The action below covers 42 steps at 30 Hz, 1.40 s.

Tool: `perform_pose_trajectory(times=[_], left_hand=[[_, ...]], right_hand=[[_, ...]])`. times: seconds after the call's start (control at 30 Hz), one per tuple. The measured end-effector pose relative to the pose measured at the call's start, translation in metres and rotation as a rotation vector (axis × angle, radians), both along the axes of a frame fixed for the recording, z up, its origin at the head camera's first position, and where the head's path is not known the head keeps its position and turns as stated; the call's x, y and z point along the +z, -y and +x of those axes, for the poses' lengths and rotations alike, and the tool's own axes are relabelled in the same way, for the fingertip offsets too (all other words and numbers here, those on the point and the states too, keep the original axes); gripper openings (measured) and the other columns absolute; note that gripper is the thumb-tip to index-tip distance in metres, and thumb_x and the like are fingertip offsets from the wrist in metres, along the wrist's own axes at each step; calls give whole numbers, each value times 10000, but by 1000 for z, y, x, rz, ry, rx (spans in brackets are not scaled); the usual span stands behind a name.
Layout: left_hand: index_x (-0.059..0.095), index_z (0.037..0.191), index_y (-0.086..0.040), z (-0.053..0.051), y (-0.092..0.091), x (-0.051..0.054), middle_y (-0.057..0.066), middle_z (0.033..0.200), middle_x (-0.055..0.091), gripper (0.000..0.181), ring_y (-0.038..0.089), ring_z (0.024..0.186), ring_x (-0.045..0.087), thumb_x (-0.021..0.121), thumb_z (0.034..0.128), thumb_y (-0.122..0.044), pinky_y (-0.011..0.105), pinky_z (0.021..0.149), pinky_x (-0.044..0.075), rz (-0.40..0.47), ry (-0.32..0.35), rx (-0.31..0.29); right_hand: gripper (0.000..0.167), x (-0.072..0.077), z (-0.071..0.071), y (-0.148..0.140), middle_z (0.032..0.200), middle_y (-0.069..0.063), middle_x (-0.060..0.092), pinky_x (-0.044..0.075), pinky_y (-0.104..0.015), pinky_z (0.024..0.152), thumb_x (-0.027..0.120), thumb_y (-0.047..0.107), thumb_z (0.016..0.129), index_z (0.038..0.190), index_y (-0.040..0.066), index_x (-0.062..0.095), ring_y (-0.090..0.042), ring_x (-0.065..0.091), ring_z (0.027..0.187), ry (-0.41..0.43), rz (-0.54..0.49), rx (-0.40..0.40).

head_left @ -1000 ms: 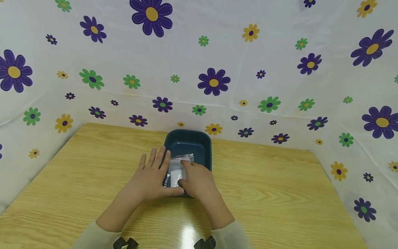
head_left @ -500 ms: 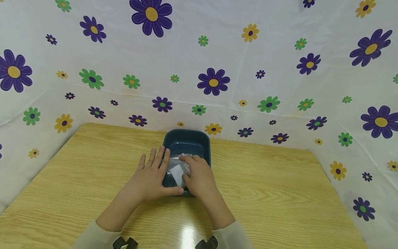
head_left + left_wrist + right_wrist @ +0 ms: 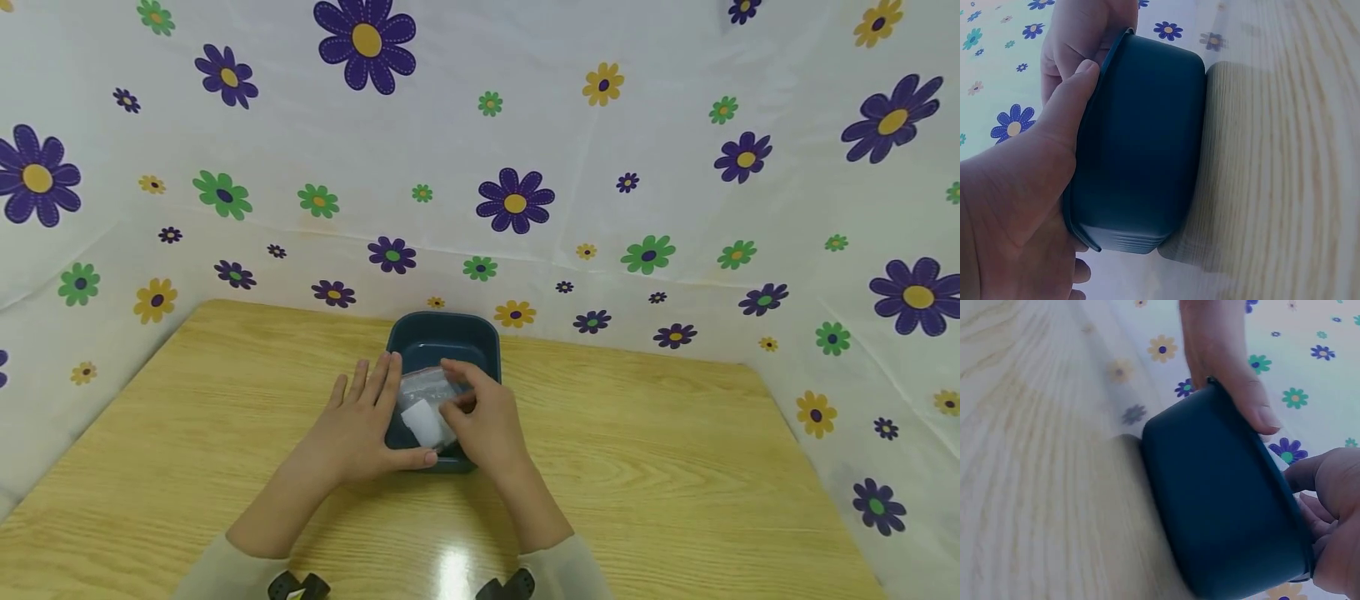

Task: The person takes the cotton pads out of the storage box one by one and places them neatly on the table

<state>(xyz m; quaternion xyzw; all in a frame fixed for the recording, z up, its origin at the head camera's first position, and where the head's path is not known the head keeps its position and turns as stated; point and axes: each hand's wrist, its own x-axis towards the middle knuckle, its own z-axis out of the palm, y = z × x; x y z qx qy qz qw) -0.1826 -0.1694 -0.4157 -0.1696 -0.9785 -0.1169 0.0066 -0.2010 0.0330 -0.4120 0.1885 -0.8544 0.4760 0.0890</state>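
A dark teal plastic tray (image 3: 402,329) stands on the table with a clear zip bag (image 3: 420,385) inside it. The bag lies tilted and shows a white rectangular piece (image 3: 424,423). My left hand (image 3: 356,431) is spread along the tray's left side, its thumb resting on the front rim; the left wrist view shows that thumb (image 3: 1066,100) against the rim. Over the tray's right side, my right hand (image 3: 487,423) pinches the bag's right part between thumb and curled fingers. In the right wrist view the tray wall hides the bag from sight.
The tray rests on a pale wood-grain table (image 3: 660,467). A white cloth with flower prints (image 3: 435,125) hangs behind the table and along both sides. Dark wrist devices (image 3: 298,586) show at the bottom edge.
The bag has turned and tilted inside the tray, and its white piece has swung askew. My right hand's fingers have curled in and risen slightly. The tray and left hand have shifted slightly left.
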Motion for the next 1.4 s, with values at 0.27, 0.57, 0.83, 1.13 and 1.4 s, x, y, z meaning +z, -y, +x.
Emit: perform_pose_trajectory(times=[0.27, 0.57, 0.83, 1.13, 1.4], left_hand=[[-24, 1595, -33, 1, 3, 1, 211, 1663, 25, 1379, 492, 1502, 42, 464, 689, -950, 683, 1172, 99, 18, 34, 2], [-20, 1595, -30, 2, 4, 4, 211, 1663, 30, 1371, 499, 1499, 47, 480, 698, -938, 682, 1172, 103, 27, 50, 7], [-2, 1596, -29, 2, 3, 5, 207, 1664, 22, 1365, 495, 1501, 24, 469, 698, -942, 679, 1176, 92, 36, 63, -1], [7, 1599, -34, 1, 3, 5, 206, 1666, 22, 1356, 493, 1502, 13, 487, 702, -932, 681, 1175, 89, 42, 60, -2], [23, 1602, -44, 0, 3, 5, 206, 1666, 26, 1350, 502, 1498, 26, 476, 699, -939, 685, 1172, 90, 36, 57, 0]], right_hand=[[475, 9, -1, -6, 1143, 32, 729, 573, -239, 771, 728, 3, 866, 1293, 197, 653, -119, 671, 855, 92, -163, 3], [282, 16, -7, -23, 951, -126, 676, 520, -228, 735, 738, -41, 833, 1100, 42, 698, -216, 614, 867, 237, -412, -51], [321, 20, -15, -46, 969, -84, 698, 573, -228, 772, 756, -25, 837, 1135, 95, 744, -203, 642, 879, 384, -408, -171], [244, 18, -20, -64, 1053, -66, 714, 580, -299, 712, 708, -7, 839, 1067, 77, 698, -228, 630, 806, 418, -264, -193], [390, 10, -26, -80, 865, -81, 749, 598, -300, 733, 787, 161, 847, 1214, 75, 688, -175, 707, 744, 515, -123, -237]])
